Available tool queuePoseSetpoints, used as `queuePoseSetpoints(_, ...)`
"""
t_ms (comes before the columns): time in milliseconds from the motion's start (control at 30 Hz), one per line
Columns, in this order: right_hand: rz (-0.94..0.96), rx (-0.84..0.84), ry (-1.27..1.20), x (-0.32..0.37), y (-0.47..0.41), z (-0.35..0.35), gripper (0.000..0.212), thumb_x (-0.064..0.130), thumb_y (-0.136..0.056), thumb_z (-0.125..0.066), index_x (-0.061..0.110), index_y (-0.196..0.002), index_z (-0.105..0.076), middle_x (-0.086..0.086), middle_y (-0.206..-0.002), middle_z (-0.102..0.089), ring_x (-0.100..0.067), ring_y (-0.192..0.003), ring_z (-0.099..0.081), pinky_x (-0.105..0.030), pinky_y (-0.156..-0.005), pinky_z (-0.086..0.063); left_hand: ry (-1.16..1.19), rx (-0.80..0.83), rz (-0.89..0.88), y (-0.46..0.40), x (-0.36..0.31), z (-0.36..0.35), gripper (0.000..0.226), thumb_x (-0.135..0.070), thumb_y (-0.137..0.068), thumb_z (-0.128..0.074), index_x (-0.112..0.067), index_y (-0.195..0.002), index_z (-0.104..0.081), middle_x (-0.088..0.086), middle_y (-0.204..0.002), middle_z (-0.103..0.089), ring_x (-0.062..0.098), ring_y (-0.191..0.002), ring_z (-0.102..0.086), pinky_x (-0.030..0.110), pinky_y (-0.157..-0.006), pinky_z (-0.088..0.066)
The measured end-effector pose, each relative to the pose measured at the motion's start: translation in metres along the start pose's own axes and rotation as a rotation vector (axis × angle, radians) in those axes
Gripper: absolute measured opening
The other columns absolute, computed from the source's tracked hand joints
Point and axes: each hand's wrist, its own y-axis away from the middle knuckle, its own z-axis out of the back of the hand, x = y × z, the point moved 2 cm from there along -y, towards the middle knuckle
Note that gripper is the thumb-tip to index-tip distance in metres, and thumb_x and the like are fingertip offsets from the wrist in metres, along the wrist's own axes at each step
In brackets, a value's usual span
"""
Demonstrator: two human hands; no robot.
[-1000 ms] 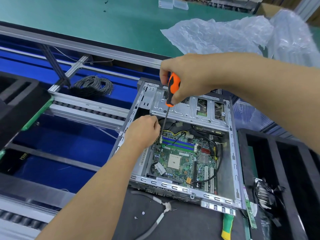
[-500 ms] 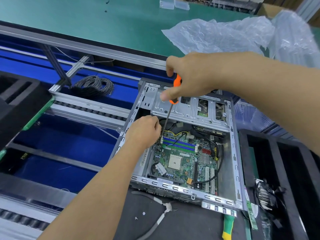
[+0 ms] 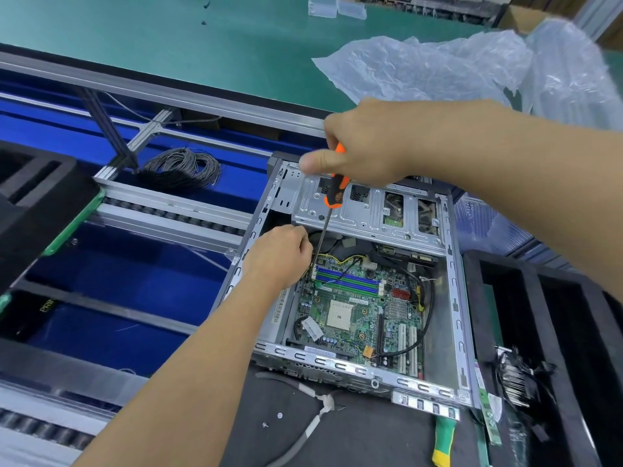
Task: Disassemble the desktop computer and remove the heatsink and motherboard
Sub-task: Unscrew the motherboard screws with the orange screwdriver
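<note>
While the right hand [image 3: 364,146] grips the screwdriver [image 3: 334,190], its tip meets the motherboard [image 3: 357,308] edge.

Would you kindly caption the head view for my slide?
Right hand drives a screwdriver into the motherboard corner while the left hand steadies beside it.

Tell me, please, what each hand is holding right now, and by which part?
The right hand grips the screwdriver by its orange handle. The left hand is curled beside the shaft; what it holds cannot be told.
</note>
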Motion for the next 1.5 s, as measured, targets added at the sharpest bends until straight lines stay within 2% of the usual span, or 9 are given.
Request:
queuePoseSetpoints(167,0.136,-0.001,-0.041,0.003,0.005,0.001,0.029,0.046,-0.079,-0.066,0.025,-0.096,-0.054,0.005,-0.078,-0.054,-0.011,-0.069,-0.051,-0.031,-0.056,-0.043,-0.005,-0.003,0.003,0.0,0.0,0.0,0.02,-0.026,-0.094,-0.041,-0.021,-0.085,-0.059,-0.008,-0.075,-0.051,0.011,-0.061,-0.046,0.024,-0.048,-0.027)
queuePoseSetpoints(333,0.008,0.078,0.006,0.0,0.004,-0.002,0.069,0.082,-0.071,-0.044,0.021,-0.103,-0.051,-0.002,-0.086,-0.061,-0.024,-0.076,-0.064,-0.036,-0.066,-0.049,-0.002,-0.005,0.0,0.0,-0.001,0.0,0.021,-0.026,-0.094,-0.041,-0.019,-0.085,-0.059,-0.005,-0.079,-0.055,0.016,-0.065,-0.051,0.027,-0.051,-0.03)
queuePoseSetpoints(500,0.153,-0.043,0.006,0.002,0.005,-0.004,0.028,0.045,-0.079,-0.069,0.021,-0.09,-0.059,0.003,-0.078,-0.057,-0.012,-0.073,-0.051,-0.031,-0.057,-0.043,0.006,-0.018,-0.004,0.001,-0.001,0.001,0.021,-0.025,-0.094,-0.042,-0.019,-0.084,-0.06,-0.005,-0.078,-0.055,0.016,-0.064,-0.05,0.025,-0.048,-0.026)
queuePoseSetpoints(633,0.177,0.007,-0.156,0.001,0.005,-0.003,0.036,0.038,-0.069,-0.08,0.032,-0.093,-0.054,0.008,-0.09,-0.059,-0.016,-0.08,-0.056,-0.036,-0.066,-0.051,0.001,-0.009,-0.001,0.001,-0.001,0.001,0.021,-0.026,-0.094,-0.042,-0.019,-0.086,-0.06,-0.005,-0.079,-0.055,0.016,-0.063,-0.05,0.025,-0.048,-0.027)
queuePoseSetpoints(767,0.039,0.022,-0.033,-0.002,0.006,-0.003,0.059,0.08,-0.069,-0.051,0.027,-0.095,-0.045,0.004,-0.082,-0.047,-0.019,-0.073,-0.052,-0.032,-0.057,-0.038,-0.005,-0.013,-0.002,0.001,-0.001,0.001,0.021,-0.026,-0.094,-0.042,-0.019,-0.084,-0.06,-0.004,-0.079,-0.057,0.017,-0.064,-0.051,0.028,-0.052,-0.032)
queuePoseSetpoints(1000,0.158,-0.03,-0.17,-0.002,0.011,-0.002,0.028,0.041,-0.078,-0.07,0.03,-0.095,-0.05,0.01,-0.081,-0.054,-0.005,-0.071,-0.048,-0.031,-0.059,-0.044,-0.004,-0.008,-0.002,0.001,-0.001,0.001,0.021,-0.025,-0.094,-0.042,-0.02,-0.085,-0.06,-0.004,-0.079,-0.057,0.017,-0.064,-0.052,0.027,-0.052,-0.033)
queuePoseSetpoints(1167,0.05,-0.032,-0.128,-0.005,0.011,-0.004,0.054,0.076,-0.076,-0.05,0.026,-0.096,-0.044,0.005,-0.08,-0.045,-0.015,-0.07,-0.05,-0.031,-0.053,-0.033,0.001,-0.006,0.0,0.001,-0.002,0.001,0.021,-0.026,-0.093,-0.042,-0.02,-0.084,-0.06,-0.004,-0.079,-0.057,0.016,-0.064,-0.052,0.028,-0.053,-0.035)
queuePoseSetpoints(1333,0.171,-0.034,-0.135,-0.004,0.011,-0.007,0.032,0.045,-0.083,-0.063,0.027,-0.101,-0.044,0.004,-0.081,-0.051,-0.018,-0.077,-0.052,-0.036,-0.062,-0.044,0.001,-0.005,0.008,0.001,-0.002,0.001,0.02,-0.026,-0.093,-0.042,-0.02,-0.083,-0.058,-0.005,-0.079,-0.055,0.017,-0.065,-0.05,0.028,-0.054,-0.033)
queuePoseSetpoints(1500,0.04,-0.009,0.002,-0.007,0.01,-0.002,0.059,0.073,-0.083,-0.04,0.019,-0.105,-0.046,-0.001,-0.081,-0.047,-0.02,-0.07,-0.05,-0.032,-0.055,-0.033,0.0,-0.009,0.004,0.0,-0.002,0.001,0.022,-0.025,-0.094,-0.042,-0.018,-0.087,-0.061,-0.004,-0.081,-0.056,0.019,-0.068,-0.051,0.029,-0.058,-0.036)
